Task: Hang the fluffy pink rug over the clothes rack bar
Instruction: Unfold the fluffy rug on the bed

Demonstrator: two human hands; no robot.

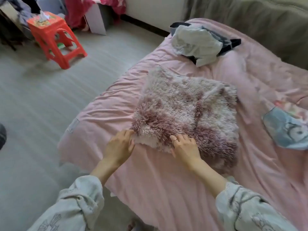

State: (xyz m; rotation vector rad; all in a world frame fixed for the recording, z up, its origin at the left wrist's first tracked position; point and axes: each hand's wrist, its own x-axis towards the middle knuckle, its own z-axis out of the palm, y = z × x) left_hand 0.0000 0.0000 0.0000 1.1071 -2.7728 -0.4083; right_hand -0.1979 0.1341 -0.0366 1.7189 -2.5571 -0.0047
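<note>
Since rug [186, 112] lies folded on bed [150, 189], left hand [119, 147] pinches near corner, right hand [185, 147] fingers curled into pile at edge — prob for lift. Rack not in view.

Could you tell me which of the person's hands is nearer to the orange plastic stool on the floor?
The left. The left hand grips the fluffy pink rug at its near-left corner, on the side toward the orange stool. The right hand rests farther along the rug's near edge, away from it.
</note>
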